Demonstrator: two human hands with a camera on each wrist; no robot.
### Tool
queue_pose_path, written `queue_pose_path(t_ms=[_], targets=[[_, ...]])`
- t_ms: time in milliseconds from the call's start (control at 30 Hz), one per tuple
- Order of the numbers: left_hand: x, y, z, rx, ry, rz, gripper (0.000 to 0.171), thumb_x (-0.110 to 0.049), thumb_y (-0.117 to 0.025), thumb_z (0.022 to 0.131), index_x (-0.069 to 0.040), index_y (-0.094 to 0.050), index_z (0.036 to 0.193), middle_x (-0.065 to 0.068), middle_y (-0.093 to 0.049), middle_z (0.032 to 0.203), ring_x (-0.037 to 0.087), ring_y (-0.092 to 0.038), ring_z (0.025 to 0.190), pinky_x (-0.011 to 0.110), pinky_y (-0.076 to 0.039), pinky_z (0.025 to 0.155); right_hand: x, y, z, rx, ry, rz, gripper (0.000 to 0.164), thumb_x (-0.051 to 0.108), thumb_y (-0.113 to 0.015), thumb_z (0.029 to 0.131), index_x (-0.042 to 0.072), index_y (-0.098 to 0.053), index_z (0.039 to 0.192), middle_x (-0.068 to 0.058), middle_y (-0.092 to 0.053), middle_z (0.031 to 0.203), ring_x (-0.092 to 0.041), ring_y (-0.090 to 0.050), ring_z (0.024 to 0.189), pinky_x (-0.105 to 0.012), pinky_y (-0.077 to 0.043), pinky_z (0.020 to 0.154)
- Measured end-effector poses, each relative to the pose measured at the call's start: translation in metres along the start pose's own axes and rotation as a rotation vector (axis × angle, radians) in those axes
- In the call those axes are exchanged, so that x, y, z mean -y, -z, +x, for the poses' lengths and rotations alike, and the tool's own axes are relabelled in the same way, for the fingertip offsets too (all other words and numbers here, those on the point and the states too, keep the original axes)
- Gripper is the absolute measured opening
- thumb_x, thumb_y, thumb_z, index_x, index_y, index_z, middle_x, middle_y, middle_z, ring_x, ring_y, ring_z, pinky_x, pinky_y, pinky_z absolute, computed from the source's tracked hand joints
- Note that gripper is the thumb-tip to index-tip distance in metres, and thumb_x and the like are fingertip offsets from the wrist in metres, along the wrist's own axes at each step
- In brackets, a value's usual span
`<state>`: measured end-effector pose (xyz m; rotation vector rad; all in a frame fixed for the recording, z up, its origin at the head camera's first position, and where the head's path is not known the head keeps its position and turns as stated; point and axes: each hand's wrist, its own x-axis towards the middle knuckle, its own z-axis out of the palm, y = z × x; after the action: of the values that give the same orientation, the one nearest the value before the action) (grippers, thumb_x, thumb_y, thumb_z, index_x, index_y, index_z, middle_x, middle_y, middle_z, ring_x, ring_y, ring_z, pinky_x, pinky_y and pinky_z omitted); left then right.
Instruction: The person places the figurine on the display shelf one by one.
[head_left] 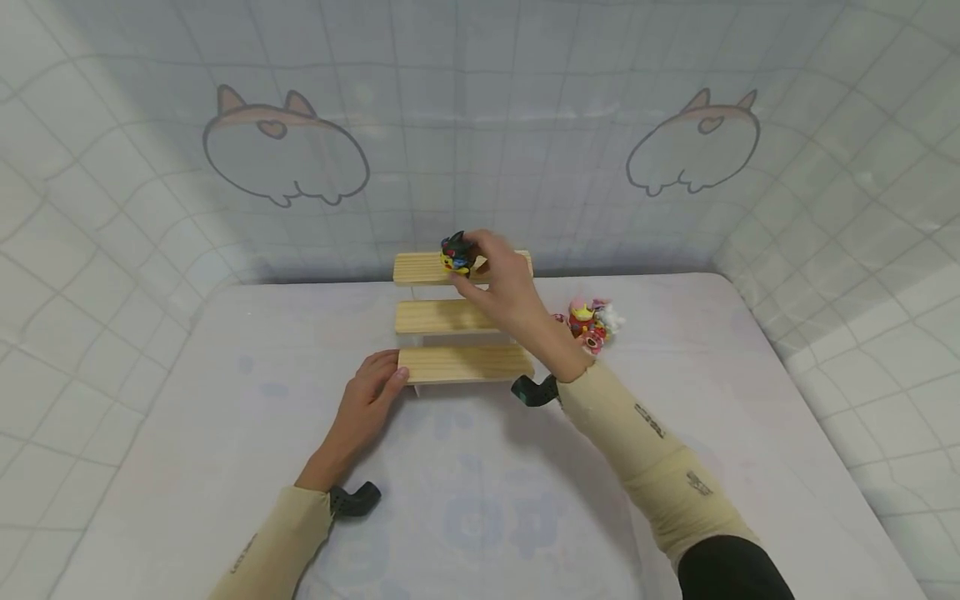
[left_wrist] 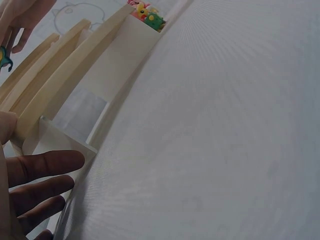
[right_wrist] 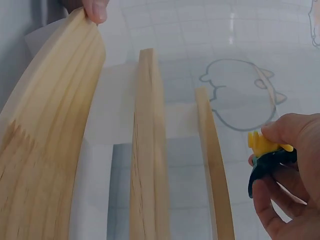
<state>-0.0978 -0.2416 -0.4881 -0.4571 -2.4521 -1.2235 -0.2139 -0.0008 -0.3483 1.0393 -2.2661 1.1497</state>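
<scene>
A three-step wooden display rack [head_left: 465, 364] with white side panels stands at the back of the table. My right hand [head_left: 506, 279] pinches a small toy figurine [head_left: 457, 254] between thumb and fingers, over the top step. The figurine is yellow with a dark top and blue and red details; the right wrist view shows its yellow part [right_wrist: 263, 144] under the thumb. At the left end of the lowest step is my left hand [head_left: 369, 392], its thumb on the board's corner. Its other fingers [left_wrist: 45, 165] extend beside the white side panel [left_wrist: 55, 137].
Right of the rack, a cluster of small colourful figurines [head_left: 588, 323] sits on the table, partly hidden by my right forearm. A pale patterned cloth [head_left: 480, 500] covers the table. Behind it hangs a white grid-patterned curtain [head_left: 495, 150] with cartoon animal outlines.
</scene>
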Motion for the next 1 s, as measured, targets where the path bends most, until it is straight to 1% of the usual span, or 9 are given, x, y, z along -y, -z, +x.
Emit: queue_pose_path(t_ms=[67, 167, 433, 667, 833, 900, 1000], targets=[[0.0, 0.0, 0.0, -0.001, 0.0, -0.001, 0.021, -0.021, -0.054, 0.102, -0.008, -0.07, 0.105, 0.004, -0.061, 0.125, 0.025, -0.045, 0.127, 0.043, -0.033, 0.106, 0.001, -0.003, 0.003, 0.017, -0.01, 0.027, 0.048, 0.015, -0.075, 0.087, 0.002, -0.051, 0.126, -0.008, -0.059, 0.11, -0.017, -0.059, 0.102, -0.021, -0.052, 0.076], [0.0, -0.001, 0.0, -0.001, -0.002, 0.0, 0.021, -0.022, -0.053, 0.102, -0.009, -0.07, 0.106, 0.004, -0.061, 0.126, 0.025, -0.045, 0.127, 0.043, -0.033, 0.105, 0.001, -0.007, 0.006, 0.032, -0.005, 0.039, 0.048, 0.015, -0.075, 0.087, 0.002, -0.051, 0.127, -0.009, -0.059, 0.109, -0.017, -0.059, 0.1, -0.019, -0.052, 0.076], [-0.002, -0.003, 0.002, 0.003, -0.007, -0.01, 0.021, -0.021, -0.053, 0.102, -0.008, -0.07, 0.106, 0.005, -0.062, 0.123, 0.027, -0.045, 0.127, 0.046, -0.032, 0.106, 0.002, -0.015, 0.014, 0.037, 0.018, 0.072, 0.048, 0.013, -0.076, 0.086, 0.0, -0.051, 0.125, -0.009, -0.06, 0.107, -0.015, -0.06, 0.096, -0.018, -0.051, 0.076], [-0.001, -0.005, 0.002, 0.011, -0.003, -0.001, 0.024, -0.022, -0.053, 0.102, -0.007, -0.07, 0.109, 0.005, -0.062, 0.125, 0.027, -0.045, 0.128, 0.045, -0.031, 0.107, 0.006, -0.024, 0.022, 0.08, -0.009, 0.1, 0.047, 0.012, -0.076, 0.086, 0.001, -0.052, 0.124, -0.008, -0.061, 0.106, -0.017, -0.06, 0.095, -0.019, -0.051, 0.078], [-0.003, -0.003, 0.003, 0.006, -0.003, 0.003, 0.026, -0.021, -0.053, 0.102, -0.005, -0.07, 0.112, 0.007, -0.062, 0.125, 0.028, -0.045, 0.127, 0.046, -0.031, 0.107, 0.003, -0.033, 0.023, 0.128, -0.047, 0.129, 0.045, 0.011, -0.075, 0.087, 0.002, -0.052, 0.125, -0.009, -0.059, 0.108, -0.016, -0.062, 0.094, -0.015, -0.05, 0.078], [-0.005, -0.003, 0.003, 0.007, -0.004, -0.002, 0.026, -0.021, -0.053, 0.102, -0.004, -0.069, 0.114, 0.007, -0.062, 0.125, 0.028, -0.045, 0.127, 0.046, -0.031, 0.107, 0.002, -0.035, 0.022, 0.129, -0.057, 0.129, 0.045, 0.011, -0.075, 0.086, 0.003, -0.053, 0.125, -0.009, -0.058, 0.109, -0.015, -0.063, 0.095, -0.013, -0.05, 0.078], [-0.005, -0.002, 0.003, 0.006, -0.006, -0.007, 0.025, -0.02, -0.053, 0.102, -0.004, -0.07, 0.112, 0.007, -0.062, 0.125, 0.029, -0.045, 0.127, 0.047, -0.031, 0.106, 0.0, -0.037, 0.021, 0.118, -0.051, 0.134, 0.044, 0.012, -0.075, 0.087, 0.004, -0.054, 0.125, -0.009, -0.058, 0.109, -0.016, -0.063, 0.096, -0.014, -0.05, 0.079]])
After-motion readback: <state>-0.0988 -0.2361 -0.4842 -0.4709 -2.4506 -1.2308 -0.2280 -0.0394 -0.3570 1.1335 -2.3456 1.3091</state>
